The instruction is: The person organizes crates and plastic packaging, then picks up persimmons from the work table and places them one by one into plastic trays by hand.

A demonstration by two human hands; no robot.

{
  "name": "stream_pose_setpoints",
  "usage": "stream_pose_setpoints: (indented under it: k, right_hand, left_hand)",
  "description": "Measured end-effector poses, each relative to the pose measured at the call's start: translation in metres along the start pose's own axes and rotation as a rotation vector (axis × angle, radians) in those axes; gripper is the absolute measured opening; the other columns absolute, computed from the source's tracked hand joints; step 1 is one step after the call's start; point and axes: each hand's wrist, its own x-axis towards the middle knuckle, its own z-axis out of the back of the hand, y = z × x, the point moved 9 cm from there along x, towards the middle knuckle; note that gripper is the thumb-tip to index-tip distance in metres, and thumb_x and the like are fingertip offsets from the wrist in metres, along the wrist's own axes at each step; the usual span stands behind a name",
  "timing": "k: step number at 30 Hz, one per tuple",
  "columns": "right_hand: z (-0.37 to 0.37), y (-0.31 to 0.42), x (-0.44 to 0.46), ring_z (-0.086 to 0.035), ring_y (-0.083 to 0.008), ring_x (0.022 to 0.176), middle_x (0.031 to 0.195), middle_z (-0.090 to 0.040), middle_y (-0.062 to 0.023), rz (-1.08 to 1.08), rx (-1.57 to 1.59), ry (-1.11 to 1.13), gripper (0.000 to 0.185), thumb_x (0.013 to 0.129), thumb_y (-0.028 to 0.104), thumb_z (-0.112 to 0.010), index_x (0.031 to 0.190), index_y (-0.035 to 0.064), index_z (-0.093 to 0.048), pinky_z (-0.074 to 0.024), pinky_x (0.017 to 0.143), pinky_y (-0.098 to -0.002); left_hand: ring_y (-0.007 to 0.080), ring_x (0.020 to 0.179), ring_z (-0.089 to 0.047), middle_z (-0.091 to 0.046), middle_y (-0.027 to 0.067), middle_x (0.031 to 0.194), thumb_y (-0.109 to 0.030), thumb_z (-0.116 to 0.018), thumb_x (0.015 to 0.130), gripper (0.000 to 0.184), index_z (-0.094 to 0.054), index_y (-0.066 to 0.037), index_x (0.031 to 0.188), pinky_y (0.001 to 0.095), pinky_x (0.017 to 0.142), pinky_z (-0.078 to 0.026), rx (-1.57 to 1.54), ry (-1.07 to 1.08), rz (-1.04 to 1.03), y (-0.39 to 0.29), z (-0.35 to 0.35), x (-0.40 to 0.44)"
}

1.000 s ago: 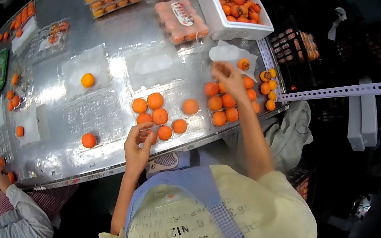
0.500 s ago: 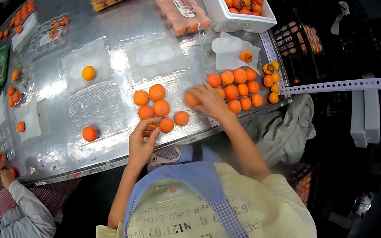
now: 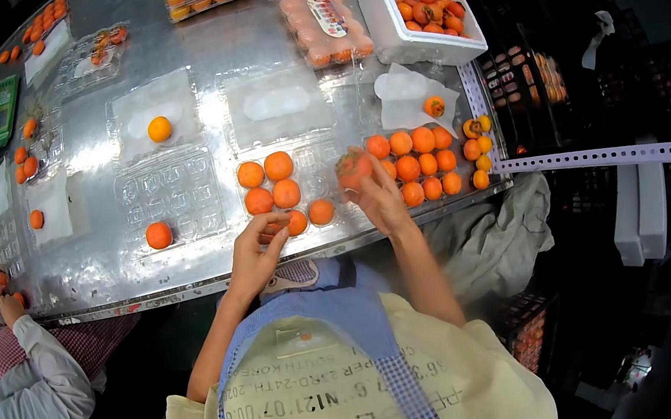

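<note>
My right hand (image 3: 382,198) holds a persimmon (image 3: 353,170) raised at the right side of a clear plastic tray (image 3: 312,160); its leafy top faces up. At the tray's near edge, the curled fingers of my left hand (image 3: 254,249) close around another persimmon (image 3: 273,233), which they partly hide. Beside those fingers sits a persimmon (image 3: 295,222), and one more persimmon (image 3: 321,211) lies to its right. Several persimmons fill the left part of the tray in pairs. Right of my right hand, rows of persimmons (image 3: 428,164) fill a second tray.
A white foam box (image 3: 423,42) of persimmons stands at the back right. Small yellow-orange fruits (image 3: 475,148) line the table's right edge. Closed packs (image 3: 328,26) and a green scale (image 3: 0,113) sit farther back. Another person's hands (image 3: 5,297) work at the left.
My right hand has turned over and lifted its persimmon, which now shows its leafy top. My left hand stays at nearly the same place with its persimmon.
</note>
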Motion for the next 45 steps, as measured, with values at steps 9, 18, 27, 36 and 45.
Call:
stream_pose_setpoints:
  k: [9,18,27,36,45]
  right_hand:
    - [-0.006,-0.057,0.006,-0.054,-0.0095,0.076,0.088,-0.055,0.0000,-0.308,-0.239,0.095,0.035,0.090,0.042,-0.045,0.104,0.0103,-0.053,-0.0431,0.063,-0.0222]
    - [-0.060,-0.117,0.006,-0.049,-0.0068,0.049,0.061,-0.050,0.0003,-0.252,-0.230,0.233,0.052,0.089,0.057,-0.041,0.087,0.0061,-0.051,-0.0350,0.040,-0.0199]
    - [-0.073,-0.097,-0.004,-0.052,-0.0072,0.058,0.068,-0.052,-0.0022,-0.280,-0.192,0.253,0.053,0.090,0.055,-0.042,0.089,0.0030,-0.051,-0.0378,0.047,-0.0196]
    - [-0.063,-0.071,-0.004,-0.050,-0.0125,0.078,0.082,-0.052,-0.0059,-0.063,-0.522,0.044,0.050,0.078,0.045,-0.063,0.095,-0.0010,-0.052,-0.0409,0.064,-0.0253]
    - [-0.054,-0.076,-0.003,-0.053,-0.0138,0.076,0.080,-0.054,-0.0061,-0.062,-0.575,-0.006,0.050,0.078,0.043,-0.064,0.097,-0.0024,-0.054,-0.0423,0.063,-0.0255]
  left_hand:
    - [0.0188,0.098,-0.056,-0.057,0.0078,0.109,-0.006,-0.066,0.077,0.039,-0.052,-0.004,0.114,0.0299,0.081,-0.044,-0.046,-0.061,-0.025,-0.013,0.000,-0.001]
    - [0.0237,0.111,-0.046,-0.049,0.0112,0.123,-0.001,-0.071,0.066,0.067,-0.043,-0.002,0.126,0.0335,0.097,-0.033,0.180,-0.088,-0.258,-0.028,-0.004,0.005]
    - [0.0259,0.110,-0.048,-0.051,0.0153,0.120,-0.001,-0.067,0.072,0.056,-0.045,0.002,0.123,0.0351,0.097,-0.035,0.291,-0.189,-0.361,-0.047,-0.001,-0.003]
    - [0.0264,0.112,-0.049,-0.051,0.0172,0.121,-0.004,-0.062,0.080,0.052,-0.042,0.004,0.127,0.0358,0.098,-0.036,0.326,-0.109,-0.373,-0.027,0.000,0.004]
    - [0.0284,0.111,-0.050,-0.051,0.0180,0.120,-0.004,-0.060,0.080,0.051,-0.042,0.003,0.128,0.0364,0.096,-0.036,0.403,-0.040,-0.378,-0.033,-0.006,0.004]
